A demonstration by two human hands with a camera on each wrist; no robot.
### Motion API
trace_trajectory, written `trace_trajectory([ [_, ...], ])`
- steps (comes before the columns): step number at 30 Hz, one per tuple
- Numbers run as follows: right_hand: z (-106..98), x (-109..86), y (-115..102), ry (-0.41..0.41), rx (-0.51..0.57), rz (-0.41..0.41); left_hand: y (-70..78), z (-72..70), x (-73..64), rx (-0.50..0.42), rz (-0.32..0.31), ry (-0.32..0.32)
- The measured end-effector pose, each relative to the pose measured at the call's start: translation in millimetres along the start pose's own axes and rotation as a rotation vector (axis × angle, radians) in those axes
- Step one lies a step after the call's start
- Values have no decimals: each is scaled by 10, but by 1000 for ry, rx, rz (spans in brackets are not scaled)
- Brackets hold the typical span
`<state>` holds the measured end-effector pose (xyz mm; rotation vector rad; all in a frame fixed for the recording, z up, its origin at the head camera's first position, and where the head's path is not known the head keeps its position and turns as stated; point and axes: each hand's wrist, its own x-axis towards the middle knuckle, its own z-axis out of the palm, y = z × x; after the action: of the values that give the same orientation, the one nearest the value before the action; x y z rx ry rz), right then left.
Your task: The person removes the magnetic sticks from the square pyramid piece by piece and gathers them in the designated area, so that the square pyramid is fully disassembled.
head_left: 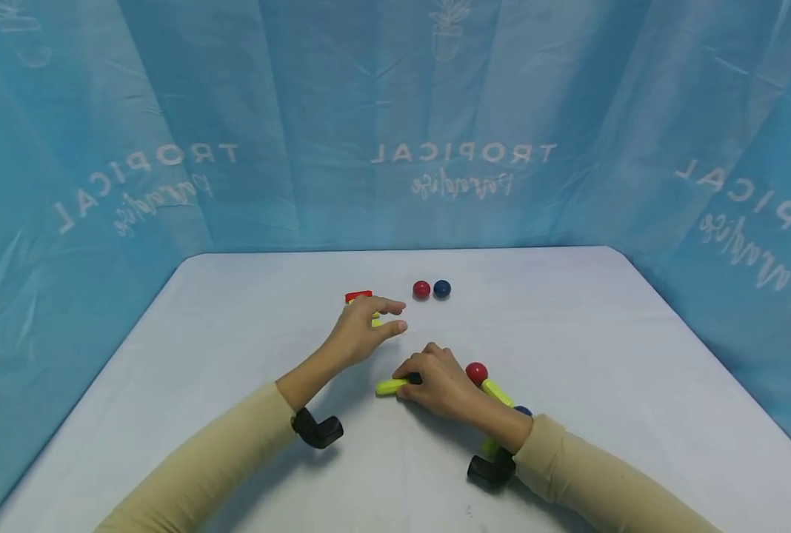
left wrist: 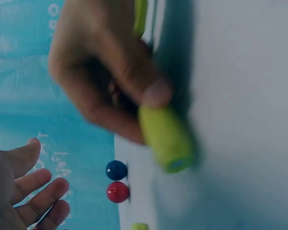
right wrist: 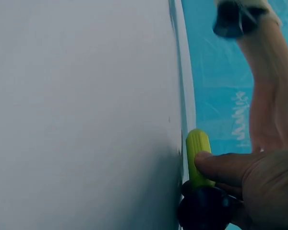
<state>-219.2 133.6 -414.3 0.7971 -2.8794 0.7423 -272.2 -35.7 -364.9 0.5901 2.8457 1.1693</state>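
My right hand [head_left: 438,381] pinches a short yellow-green stick [head_left: 390,387] between thumb and fingers, low over the white table. The stick is ribbed in the right wrist view, and a dark rounded piece [right wrist: 205,208] sits at its near end, partly covered by the fingers. To the left and farther back, my left hand [head_left: 364,328] hovers with fingers extended and thumb apart, holding nothing. Behind it lie a red stick [head_left: 358,295] and yellow-green pieces [head_left: 376,322], partly hidden by that hand.
A red ball [head_left: 421,289] and a dark blue ball [head_left: 442,289] sit side by side toward the back of the table [head_left: 289,296]. Beside my right wrist are another red ball [head_left: 477,372], a yellow-green stick [head_left: 498,392] and a partly covered blue ball [head_left: 522,409]. Blue printed curtains [head_left: 335,111] surround the table.
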Motion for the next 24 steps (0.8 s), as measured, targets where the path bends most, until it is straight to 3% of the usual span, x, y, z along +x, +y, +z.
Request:
trace_trajectory([
  [4, 1, 35, -35, 6, 2, 19, -93, 2, -286, 2, 12, -2],
  [8, -38, 28, -42, 4, 16, 56, -189, 56, -456, 8, 15, 2],
  [18, -332, -44, -45, -32, 15, 161, -342, 157, -656, -30, -6, -32],
  [24, -321, -57, 43, -75, 7, 135, -366, 222, -710, -20, -8, -42],
])
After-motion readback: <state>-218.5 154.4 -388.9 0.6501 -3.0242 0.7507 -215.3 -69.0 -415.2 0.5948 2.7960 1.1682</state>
